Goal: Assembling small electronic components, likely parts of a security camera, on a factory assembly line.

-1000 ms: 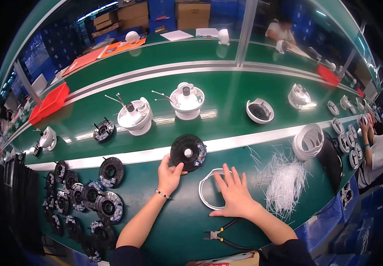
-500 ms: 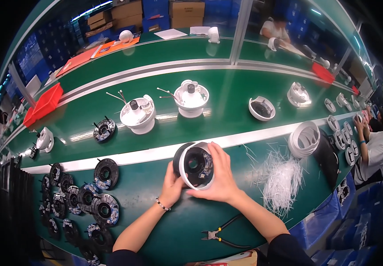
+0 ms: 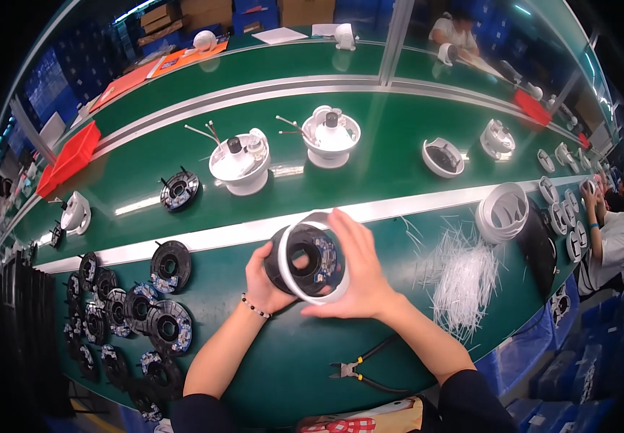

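Observation:
Over the green bench, my left hand (image 3: pixel 261 281) grips a black round base with a blue circuit board (image 3: pixel 324 258) from its left side. A fingertip shows through the base's centre hole. My right hand (image 3: pixel 362 281) curves round a white ring (image 3: pixel 328 296) from the right, thumb below and fingers above. The ring stands tilted in front of the black base, overlapping it. Whether the two parts are seated together I cannot tell. Diagonal cutters (image 3: pixel 359 369) with black and yellow handles lie below my hands.
Several black bases (image 3: pixel 170 267) with boards lie at left. A stack of white rings (image 3: pixel 502 211) stands at right beside a heap of thin white strips (image 3: pixel 465 285). White camera housings (image 3: pixel 240 169) sit on the green belt (image 3: pixel 377 169) beyond. A co-worker (image 3: pixel 611 234) is at far right.
The white ring has shifted and turned against the black base, and my right hand's fingers have spread more. The items on the belt have moved a little to the right.

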